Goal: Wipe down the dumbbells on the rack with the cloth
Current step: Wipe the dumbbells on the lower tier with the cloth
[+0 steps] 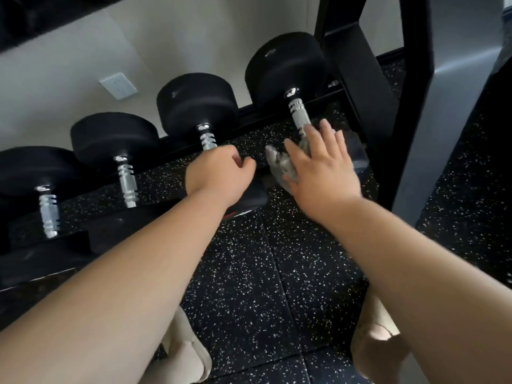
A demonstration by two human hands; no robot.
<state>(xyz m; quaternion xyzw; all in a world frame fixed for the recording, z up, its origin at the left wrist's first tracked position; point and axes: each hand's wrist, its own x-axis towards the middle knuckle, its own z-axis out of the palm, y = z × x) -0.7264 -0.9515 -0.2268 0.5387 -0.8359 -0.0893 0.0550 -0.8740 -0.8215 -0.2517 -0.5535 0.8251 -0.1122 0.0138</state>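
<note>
Several black dumbbells with chrome handles lie in a row on a low black rack (279,105). My right hand (321,164) lies with straight fingers on a grey cloth (279,162), pressing it against the handle of the rightmost dumbbell (285,67). My left hand (219,173) curls around the handle of the neighbouring dumbbell (196,103), hiding the lower part of that handle. Two more dumbbells, one (113,139) and another (33,170), sit further left untouched.
A black upright frame post (415,92) stands close to the right of my right hand. Speckled black rubber floor (263,273) lies below. A white wall socket (118,86) is on the wall behind. My knees in light fabric show at the bottom.
</note>
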